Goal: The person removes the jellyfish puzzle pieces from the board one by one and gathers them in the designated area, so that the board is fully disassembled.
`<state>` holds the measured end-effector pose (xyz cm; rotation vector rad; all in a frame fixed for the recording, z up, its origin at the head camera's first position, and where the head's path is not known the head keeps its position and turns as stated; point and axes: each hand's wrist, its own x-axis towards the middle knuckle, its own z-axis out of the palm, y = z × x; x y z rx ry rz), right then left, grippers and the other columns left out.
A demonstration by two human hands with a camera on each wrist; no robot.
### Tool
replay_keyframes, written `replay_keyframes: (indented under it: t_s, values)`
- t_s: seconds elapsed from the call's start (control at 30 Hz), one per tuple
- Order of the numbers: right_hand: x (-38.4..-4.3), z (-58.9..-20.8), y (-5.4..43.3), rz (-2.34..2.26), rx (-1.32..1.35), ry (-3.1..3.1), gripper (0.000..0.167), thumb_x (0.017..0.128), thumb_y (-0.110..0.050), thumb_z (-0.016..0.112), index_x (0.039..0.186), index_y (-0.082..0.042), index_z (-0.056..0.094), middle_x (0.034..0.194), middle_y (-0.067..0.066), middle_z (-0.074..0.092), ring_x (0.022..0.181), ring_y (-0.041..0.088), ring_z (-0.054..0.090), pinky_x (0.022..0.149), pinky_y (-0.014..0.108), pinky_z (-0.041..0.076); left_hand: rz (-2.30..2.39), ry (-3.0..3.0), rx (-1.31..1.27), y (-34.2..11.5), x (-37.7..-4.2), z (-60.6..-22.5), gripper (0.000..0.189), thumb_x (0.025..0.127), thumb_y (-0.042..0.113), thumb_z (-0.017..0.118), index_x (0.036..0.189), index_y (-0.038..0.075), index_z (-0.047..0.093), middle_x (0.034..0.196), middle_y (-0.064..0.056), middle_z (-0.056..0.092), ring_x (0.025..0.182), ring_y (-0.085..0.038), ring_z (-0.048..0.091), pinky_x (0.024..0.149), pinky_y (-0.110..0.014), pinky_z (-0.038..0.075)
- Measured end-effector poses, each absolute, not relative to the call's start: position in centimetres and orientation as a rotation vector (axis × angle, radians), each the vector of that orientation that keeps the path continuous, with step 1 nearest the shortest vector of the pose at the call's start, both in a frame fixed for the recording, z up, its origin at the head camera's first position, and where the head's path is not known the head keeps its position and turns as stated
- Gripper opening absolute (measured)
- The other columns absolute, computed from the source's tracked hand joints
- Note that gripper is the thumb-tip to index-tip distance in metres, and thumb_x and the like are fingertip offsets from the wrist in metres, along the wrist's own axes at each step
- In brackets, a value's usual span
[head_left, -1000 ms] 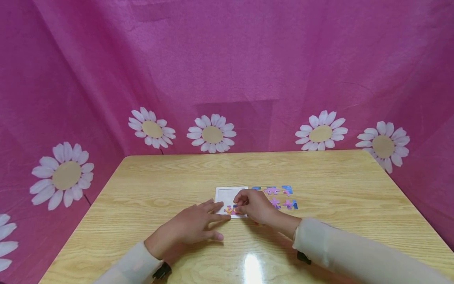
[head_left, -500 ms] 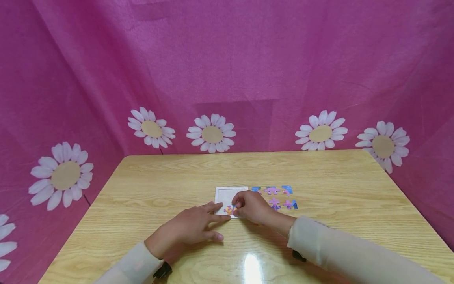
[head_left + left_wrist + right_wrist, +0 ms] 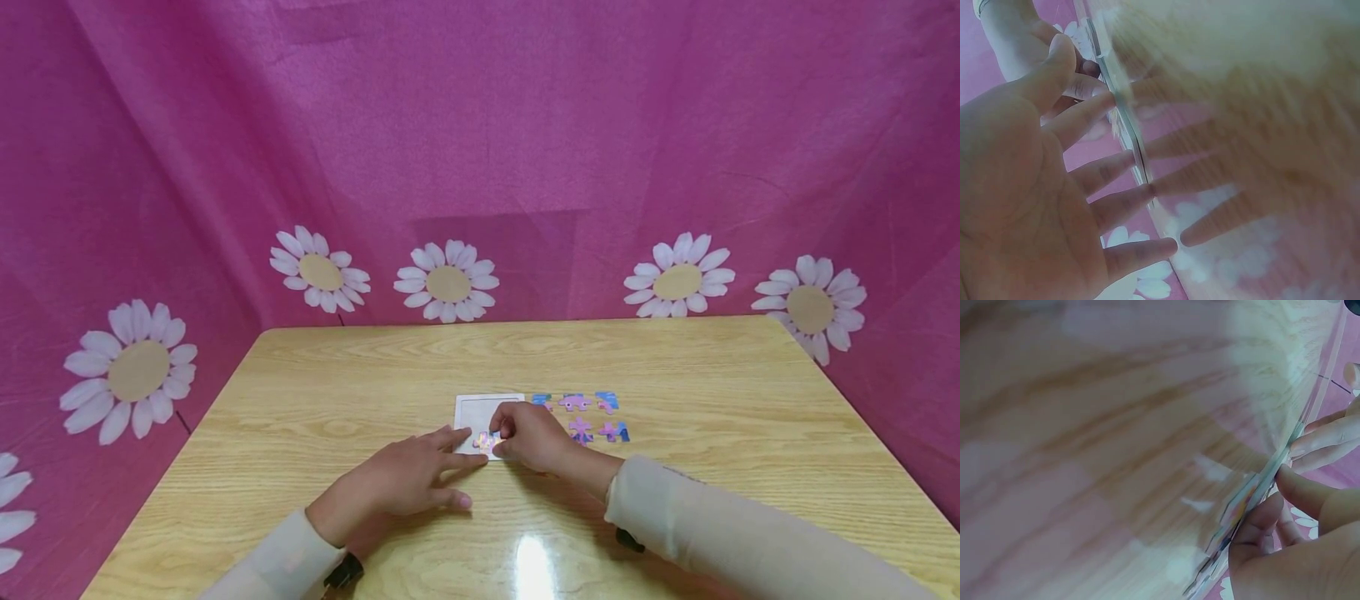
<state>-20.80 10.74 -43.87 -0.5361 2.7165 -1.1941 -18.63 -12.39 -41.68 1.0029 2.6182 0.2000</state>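
A white puzzle tray (image 3: 472, 410) lies on the wooden table. In its lower part sits a yellow and pink jigsaw piece (image 3: 482, 442). My left hand (image 3: 408, 472) lies spread from the left, its straight fingertips resting on the tray's left and near edge; in the left wrist view those fingers (image 3: 1104, 172) touch the tray's edge. With thumb and curled fingers my right hand (image 3: 534, 437) pinches a jigsaw piece, mostly hidden, down at the tray beside the first one. The right wrist view shows thumb and fingers of the right hand (image 3: 1279, 519) low at the tray's edge.
Right of the tray lie several loose jigsaw pieces in two rows, including a pink piece with eyes (image 3: 575, 402) and a blue and pink corner piece (image 3: 615, 432). The wooden table (image 3: 360, 367) ends at a pink curtain (image 3: 495, 125) with daisies.
My right hand has shifted slightly left and settled lower on the tray, covering more of the piece it pinches. A blue loose piece behind it shows more. The left hand stays put.
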Motion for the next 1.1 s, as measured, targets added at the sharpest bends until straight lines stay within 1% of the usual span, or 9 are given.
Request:
replay_keyframes:
  t_s: [0.3,0.47,0.6,0.8,0.97,1.1]
  values:
    - [-20.9,-43.9,10.8,-1.209,-0.578,2.757,0.024,0.077,0.004,0.084,0.088,-0.009,0.068,0.079,0.003,0.060,0.074,0.011,0.052,0.071,0.029,0.044,0.213,2.614,0.998,-12.3,-18.6,-41.6,0.065,0.093,0.066,0.061,0.152,0.044,0.049,0.167,-0.004,0.034,0.149,-0.034,0.039,0.107,-0.060,0.045]
    - [-20.9,-43.7,10.6,-1.230,-0.572,2.775,0.022,0.077,0.003,0.085,0.082,-0.010,0.069,0.074,-0.002,0.059,0.074,0.010,0.053,0.071,0.029,0.045,0.209,2.610,0.993,-12.2,-18.6,-41.5,0.064,0.093,0.065,0.061,0.153,0.043,0.049,0.168,-0.004,0.033,0.149,-0.034,0.039,0.108,-0.059,0.045]
    - [-20.9,-43.6,10.4,-1.271,-0.552,2.758,0.021,0.078,0.003,0.085,0.080,-0.010,0.067,0.072,-0.004,0.062,0.070,0.008,0.056,0.069,0.028,0.047,0.207,2.601,0.982,-12.2,-18.6,-41.4,0.064,0.094,0.064,0.060,0.153,0.044,0.048,0.168,-0.003,0.032,0.150,-0.035,0.038,0.109,-0.059,0.044]
    - [-20.8,-43.6,10.3,-1.308,-0.481,2.724,0.021,0.081,0.004,0.082,0.082,-0.010,0.067,0.071,-0.001,0.066,0.068,0.008,0.059,0.067,0.027,0.047,0.217,2.603,0.997,-12.2,-18.6,-41.4,0.063,0.094,0.062,0.062,0.153,0.042,0.049,0.168,-0.005,0.033,0.149,-0.035,0.039,0.108,-0.059,0.044]
    - [-20.7,-43.2,10.6,-1.380,-0.430,2.665,0.017,0.084,0.006,0.078,0.085,-0.007,0.067,0.072,0.003,0.068,0.065,0.011,0.063,0.060,0.025,0.048,0.204,2.606,0.997,-12.3,-18.6,-41.5,0.063,0.094,0.063,0.062,0.153,0.043,0.049,0.168,-0.005,0.033,0.150,-0.034,0.038,0.108,-0.058,0.045]
    - [-20.5,-42.9,11.1,-1.374,-0.425,2.666,0.014,0.087,0.003,0.077,0.088,-0.008,0.068,0.076,0.002,0.068,0.066,0.010,0.060,0.059,0.026,0.048,0.207,2.605,0.994,-12.3,-18.6,-41.5,0.062,0.094,0.064,0.062,0.152,0.044,0.050,0.168,-0.004,0.032,0.151,-0.033,0.036,0.109,-0.057,0.044]
